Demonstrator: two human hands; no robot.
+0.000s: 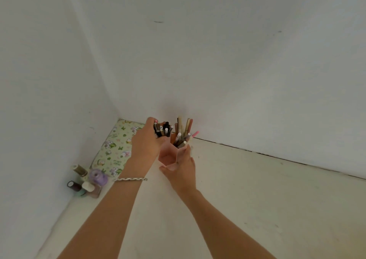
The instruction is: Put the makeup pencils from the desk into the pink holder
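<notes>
The pink holder (168, 157) stands on the white desk near the back wall. My right hand (183, 171) grips its front and right side. Several makeup pencils (183, 134) stick up out of its right part, leaning toward the wall. My left hand (145, 139) is closed around a bundle of several pencils (163, 130), mostly black and beige, held upright just above the holder's left rim. A silver bracelet sits on my left wrist.
A green floral pouch (114, 147) lies in the left corner against the walls. Several nail polish bottles (87, 181) stand in front of it by the left wall. The white desk (257, 199) stretches to the right, walls close behind and left.
</notes>
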